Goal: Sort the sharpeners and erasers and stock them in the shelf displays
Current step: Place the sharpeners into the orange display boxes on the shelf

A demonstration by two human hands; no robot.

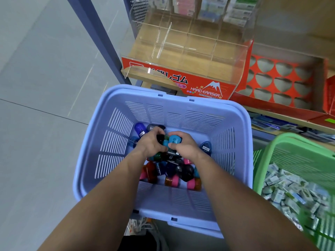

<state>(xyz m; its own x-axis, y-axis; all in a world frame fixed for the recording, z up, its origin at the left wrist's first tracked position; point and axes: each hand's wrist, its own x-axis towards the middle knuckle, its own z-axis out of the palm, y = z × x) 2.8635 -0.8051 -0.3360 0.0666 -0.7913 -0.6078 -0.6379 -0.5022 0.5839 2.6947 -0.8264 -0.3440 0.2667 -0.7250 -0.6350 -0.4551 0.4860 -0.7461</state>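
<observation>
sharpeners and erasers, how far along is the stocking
Early. Done: the two kinds lie apart, sharpeners in the blue basket, erasers in the green basket. In hand: left hand and right hand grip sharpeners. Left: all stocking; the clear display and red tray hold nothing.

Grey tile floor (45, 87) left — blue-grey steel upright (98, 37) slanting beside it; perforated panel (139, 11) behind.
</observation>
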